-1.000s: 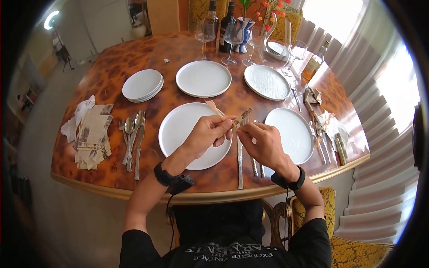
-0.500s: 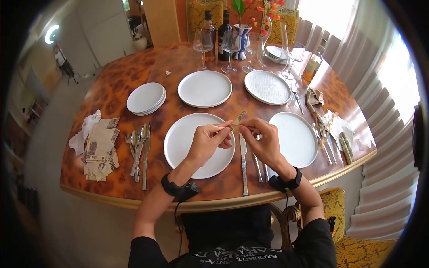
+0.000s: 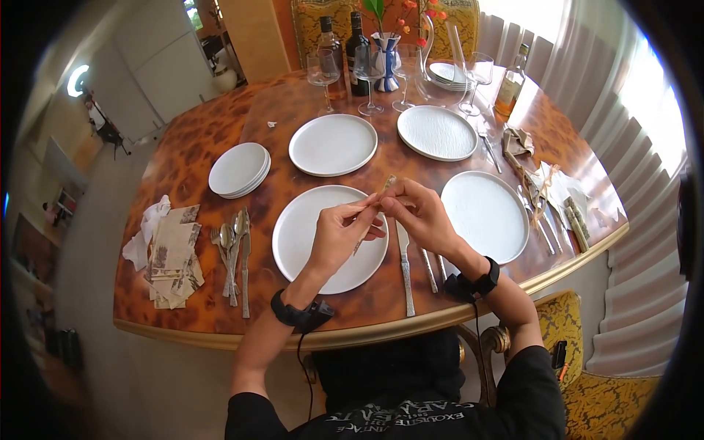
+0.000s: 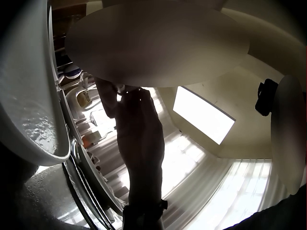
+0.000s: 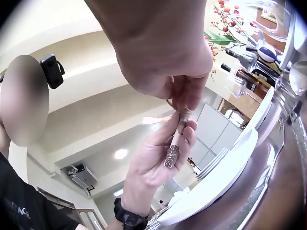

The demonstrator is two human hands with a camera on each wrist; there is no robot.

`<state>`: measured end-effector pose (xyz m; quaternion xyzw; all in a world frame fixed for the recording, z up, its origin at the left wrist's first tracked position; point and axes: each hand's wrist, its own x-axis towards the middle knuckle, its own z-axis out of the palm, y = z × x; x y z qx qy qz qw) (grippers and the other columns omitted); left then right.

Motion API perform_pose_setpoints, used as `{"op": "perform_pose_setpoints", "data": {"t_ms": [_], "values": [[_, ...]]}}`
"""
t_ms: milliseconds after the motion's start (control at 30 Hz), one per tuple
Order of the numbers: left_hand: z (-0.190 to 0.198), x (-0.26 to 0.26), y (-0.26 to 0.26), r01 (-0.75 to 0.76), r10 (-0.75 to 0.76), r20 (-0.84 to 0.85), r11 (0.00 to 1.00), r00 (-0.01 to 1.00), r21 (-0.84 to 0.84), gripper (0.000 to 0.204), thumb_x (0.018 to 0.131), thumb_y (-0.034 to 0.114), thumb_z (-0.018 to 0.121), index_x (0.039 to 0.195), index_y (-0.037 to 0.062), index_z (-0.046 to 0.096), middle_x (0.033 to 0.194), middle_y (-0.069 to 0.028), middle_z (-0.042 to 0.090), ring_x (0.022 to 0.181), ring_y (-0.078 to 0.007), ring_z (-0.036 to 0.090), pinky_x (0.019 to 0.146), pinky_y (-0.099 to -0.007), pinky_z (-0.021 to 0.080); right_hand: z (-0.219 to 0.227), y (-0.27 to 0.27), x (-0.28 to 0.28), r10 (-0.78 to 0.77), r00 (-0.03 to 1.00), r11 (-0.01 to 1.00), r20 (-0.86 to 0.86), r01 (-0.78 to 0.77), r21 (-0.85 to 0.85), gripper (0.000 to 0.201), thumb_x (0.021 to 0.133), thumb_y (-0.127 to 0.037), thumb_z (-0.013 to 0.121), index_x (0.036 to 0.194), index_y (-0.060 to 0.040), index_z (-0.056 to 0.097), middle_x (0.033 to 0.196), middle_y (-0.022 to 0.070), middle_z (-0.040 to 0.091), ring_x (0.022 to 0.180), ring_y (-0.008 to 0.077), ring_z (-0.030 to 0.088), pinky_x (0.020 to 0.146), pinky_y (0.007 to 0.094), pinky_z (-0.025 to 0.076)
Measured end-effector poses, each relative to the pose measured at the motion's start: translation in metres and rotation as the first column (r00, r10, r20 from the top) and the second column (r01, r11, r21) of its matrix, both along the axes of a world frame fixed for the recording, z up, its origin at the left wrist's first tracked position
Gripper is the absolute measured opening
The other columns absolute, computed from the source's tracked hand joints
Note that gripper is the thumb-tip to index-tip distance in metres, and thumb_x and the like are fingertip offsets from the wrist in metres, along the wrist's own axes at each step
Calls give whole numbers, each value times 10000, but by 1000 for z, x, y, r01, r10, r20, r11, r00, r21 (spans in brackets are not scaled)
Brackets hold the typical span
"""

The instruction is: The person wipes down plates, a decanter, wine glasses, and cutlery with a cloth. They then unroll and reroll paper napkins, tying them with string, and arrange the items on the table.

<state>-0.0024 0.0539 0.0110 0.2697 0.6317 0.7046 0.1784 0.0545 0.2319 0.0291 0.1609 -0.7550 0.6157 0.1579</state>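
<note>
Over the near plate (image 3: 297, 238), my left hand (image 3: 343, 231) holds a narrow roll of beige paper (image 5: 175, 143) with a dark printed pattern. The roll lies slanted across the left fingers, its patterned end jutting below them in the right wrist view. My right hand (image 3: 418, 213) pinches near the upper end, fingertips right against those of the left. A pale thin strip (image 5: 153, 120) sticks out beside the left thumb. In the left wrist view the right hand (image 4: 139, 129) is a dark silhouette, and the roll is hidden there.
Printed beige sheets (image 3: 174, 253) lie at the left, beside cutlery (image 3: 233, 253). More plates (image 3: 334, 145), a small plate stack (image 3: 239, 170) and a knife (image 3: 405, 271) surround the hands. Wine glasses (image 3: 369, 70) and bottles (image 3: 357, 55) stand behind; similar rolls (image 3: 577, 226) lie right.
The roll has turned from slanting right to nearly upright, and its lower end now shows below the left hand. The right hand has risen and closed in on the left fingertips.
</note>
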Motion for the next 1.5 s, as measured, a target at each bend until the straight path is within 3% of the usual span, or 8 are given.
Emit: {"op": "perform_pose_setpoints", "data": {"t_ms": [133,267,600,833,1000,1100,1300,1500], "values": [[-3,-3,-1,80,-82,56,996,995,47,317,976,138,593,1229,-51,613,910,-101,697,816,-153,694,695,-261,605,-14,2,-10,58,994,978,90,-39,-206,180,992,-150,578,1009,28,596,960,64,677,908,107,630,792,267,525],[-1,0,-1,-15,19,-53,998,998,66,221,959,102,615,1097,-65,657,828,-92,681,731,-138,678,622,-254,593,-15,-1,-10,149,984,915,98,-99,-392,175,991,-167,588,1006,7,597,926,44,655,863,80,609,762,246,511],[-8,-2,1,-4,4,-153,1000,988,5,70,962,88,611,933,27,598,716,-7,623,563,-58,586,478,-204,458,-18,0,-11,163,978,941,132,-113,-320,214,979,-221,611,1001,-10,582,955,9,631,886,78,613,750,261,543],[-4,-4,0,-50,48,-149,999,988,-16,121,953,106,635,872,21,605,722,2,617,581,-43,538,524,-196,437,-19,1,-11,153,971,928,183,-78,-363,192,987,-227,595,983,-36,587,922,8,632,865,85,620,717,260,543],[-8,-8,3,-76,97,-371,995,924,70,125,926,108,668,862,39,587,766,34,571,686,-41,532,604,-199,425,-27,5,-15,103,977,951,186,-42,-307,191,988,-224,593,977,-34,591,911,2,626,846,73,614,691,252,541],[-12,-10,2,-47,40,-439,999,897,-4,118,916,88,668,858,42,576,775,40,547,700,-39,527,601,-194,413,-29,5,-17,114,973,950,201,-48,-307,202,978,-222,606,981,-20,603,899,3,628,814,65,609,673,244,536],[-11,-8,-2,-63,18,-271,986,962,-157,135,912,75,664,824,11,586,721,0,607,613,-49,537,556,-205,414,-25,5,-11,27,980,976,196,17,-218,207,950,-190,641,969,15,628,869,8,641,769,65,605,662,238,518],[-10,-16,-7,65,-66,-25,996,997,-68,170,940,154,652,859,8,626,742,-38,642,639,-81,599,570,-220,460,-19,7,-3,95,991,994,95,-90,-55,135,917,-112,674,936,21,659,877,28,649,815,77,600,709,237,490]]}}
